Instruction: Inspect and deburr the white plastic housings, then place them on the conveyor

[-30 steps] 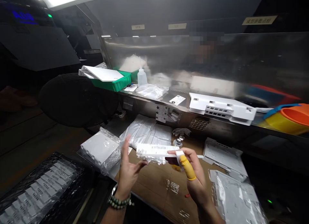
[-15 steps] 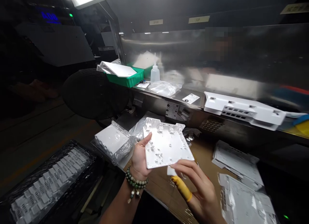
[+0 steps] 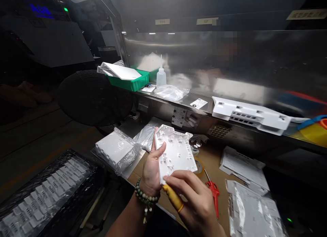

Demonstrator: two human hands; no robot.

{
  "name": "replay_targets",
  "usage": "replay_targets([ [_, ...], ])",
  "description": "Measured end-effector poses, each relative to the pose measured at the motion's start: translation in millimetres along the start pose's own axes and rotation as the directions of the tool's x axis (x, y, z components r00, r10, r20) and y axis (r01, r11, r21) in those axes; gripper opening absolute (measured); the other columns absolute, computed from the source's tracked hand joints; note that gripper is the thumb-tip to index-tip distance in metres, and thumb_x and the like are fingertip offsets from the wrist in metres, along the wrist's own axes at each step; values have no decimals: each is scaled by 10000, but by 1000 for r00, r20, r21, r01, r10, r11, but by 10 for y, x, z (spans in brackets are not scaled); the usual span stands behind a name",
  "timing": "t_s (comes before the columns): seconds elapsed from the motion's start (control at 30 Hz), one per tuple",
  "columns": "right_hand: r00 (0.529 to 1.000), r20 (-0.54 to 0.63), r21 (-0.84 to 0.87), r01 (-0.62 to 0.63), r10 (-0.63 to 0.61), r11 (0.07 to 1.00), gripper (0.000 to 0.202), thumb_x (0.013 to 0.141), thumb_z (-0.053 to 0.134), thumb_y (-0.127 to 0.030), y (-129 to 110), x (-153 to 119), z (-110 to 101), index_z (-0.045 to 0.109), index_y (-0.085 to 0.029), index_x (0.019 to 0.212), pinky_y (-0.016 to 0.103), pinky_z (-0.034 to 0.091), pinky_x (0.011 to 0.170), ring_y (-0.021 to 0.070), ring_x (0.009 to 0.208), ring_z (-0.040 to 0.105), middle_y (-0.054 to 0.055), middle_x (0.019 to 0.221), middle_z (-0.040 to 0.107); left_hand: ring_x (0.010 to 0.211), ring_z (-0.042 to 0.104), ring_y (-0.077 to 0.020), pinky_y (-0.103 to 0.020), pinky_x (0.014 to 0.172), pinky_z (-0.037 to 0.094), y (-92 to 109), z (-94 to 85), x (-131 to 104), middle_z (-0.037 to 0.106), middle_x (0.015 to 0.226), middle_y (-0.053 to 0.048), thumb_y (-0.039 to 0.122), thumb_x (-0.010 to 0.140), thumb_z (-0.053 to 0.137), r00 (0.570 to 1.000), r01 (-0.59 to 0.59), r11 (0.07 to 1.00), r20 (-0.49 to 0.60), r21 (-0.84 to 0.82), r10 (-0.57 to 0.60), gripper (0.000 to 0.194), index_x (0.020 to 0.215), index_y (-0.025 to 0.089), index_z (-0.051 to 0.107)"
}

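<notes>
In the head view my left hand (image 3: pixel 151 167) grips a white plastic housing panel (image 3: pixel 178 155) by its left edge, thumb on the inner face. That face shows small posts and clips, and the panel is tilted toward me. My right hand (image 3: pixel 191 192), with a yellow finger cot on the thumb, is pinched closed at the panel's near left corner. Its fingers cover most of whatever is between them; only a small bit of white shows there. A bead bracelet (image 3: pixel 146 196) circles my left wrist.
Red scissors (image 3: pixel 214 192) and a tape roll (image 3: pixel 199 167) lie on the cardboard to the right. Beyond them are more white housings (image 3: pixel 244 169), one bagged (image 3: pixel 255 209). Bagged white parts (image 3: pixel 114 148) sit left. The shelf holds a green bin (image 3: pixel 136 83), a squeeze bottle (image 3: pixel 161 77) and a white housing (image 3: pixel 250 116).
My right hand has moved left to the panel's near left corner, carrying a small white piece now mostly hidden. The panel has turned and tilted in my left hand. Scissors and tape have come into view.
</notes>
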State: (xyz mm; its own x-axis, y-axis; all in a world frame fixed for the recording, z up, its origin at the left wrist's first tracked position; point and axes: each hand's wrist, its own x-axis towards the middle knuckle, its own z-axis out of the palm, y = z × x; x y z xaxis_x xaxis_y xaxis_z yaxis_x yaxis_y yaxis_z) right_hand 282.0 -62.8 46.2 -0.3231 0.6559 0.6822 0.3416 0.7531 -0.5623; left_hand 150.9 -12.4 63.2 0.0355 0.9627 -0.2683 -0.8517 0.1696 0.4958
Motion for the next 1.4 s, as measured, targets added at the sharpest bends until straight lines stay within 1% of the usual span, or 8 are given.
replay_targets([
  [0.43,999,-11,2,-35,35,999,201,926,670,-113,-23,-52,133,710,-180,1111,286,545,679,180,795,664,68,905,708,1316,618,-319,-561,1163,438,-9,-135,-6,547,1560,-42,270,948,654,998,-58,998,-32,31,59,791,1603,445,247],
  [0.6,973,-31,-35,-231,230,972,192,947,660,-140,314,-253,-240,722,-235,1102,256,540,670,157,809,656,50,963,686,1340,580,-370,-623,1193,359,144,-348,64,560,1524,-164,271,1017,486,986,134,991,105,-14,-132,689,1643,249,198],
  [0.8,876,-274,-163,-450,398,878,219,932,673,-138,684,-599,-873,743,-281,1082,269,526,738,172,901,644,35,1044,678,1517,302,-327,-559,1268,71,413,-804,142,426,1616,-107,493,1061,220,804,301,951,557,-74,-211,623,1617,225,304],
  [1.0,949,-88,-280,-315,302,907,179,972,641,-173,681,-601,-749,744,-262,1088,320,542,803,195,940,661,48,1004,705,1565,100,-266,-489,1243,-79,460,-990,182,325,1664,-37,647,992,-19,623,437,898,738,-53,-260,819,1587,248,378],
  [1.07,948,-106,-311,-317,299,896,177,981,623,-174,669,-597,-723,746,-256,1079,322,545,770,194,904,668,52,984,710,1568,87,-266,-486,1242,-82,439,-1031,195,322,1667,-39,654,984,-30,598,451,892,755,-40,-269,840,1582,241,391],
  [1.13,951,-120,-303,-308,284,902,182,986,615,-182,659,-612,-728,744,-255,1092,324,556,765,197,905,677,58,987,715,1568,103,-263,-493,1246,-64,411,-1068,197,339,1663,-33,626,1002,-2,630,435,900,728,-44,-269,787,1590,260,373],
  [1.27,970,-36,-354,-239,242,904,197,976,616,-178,736,-663,-774,751,-259,1093,326,570,737,202,892,692,56,980,732,1559,179,-260,-534,1257,3,379,-1080,147,407,1639,-15,497,1046,104,773,370,926,579,-80,-259,621,1615,334,290],
  [1.4,950,-120,-354,-313,290,881,221,948,613,-127,873,-600,-877,756,-255,1058,324,566,742,200,886,690,49,984,723,1541,249,-314,-586,1257,75,391,-1056,68,429,1624,-65,538,1037,139,782,347,936,568,-57,-255,643,1623,310,271],
])
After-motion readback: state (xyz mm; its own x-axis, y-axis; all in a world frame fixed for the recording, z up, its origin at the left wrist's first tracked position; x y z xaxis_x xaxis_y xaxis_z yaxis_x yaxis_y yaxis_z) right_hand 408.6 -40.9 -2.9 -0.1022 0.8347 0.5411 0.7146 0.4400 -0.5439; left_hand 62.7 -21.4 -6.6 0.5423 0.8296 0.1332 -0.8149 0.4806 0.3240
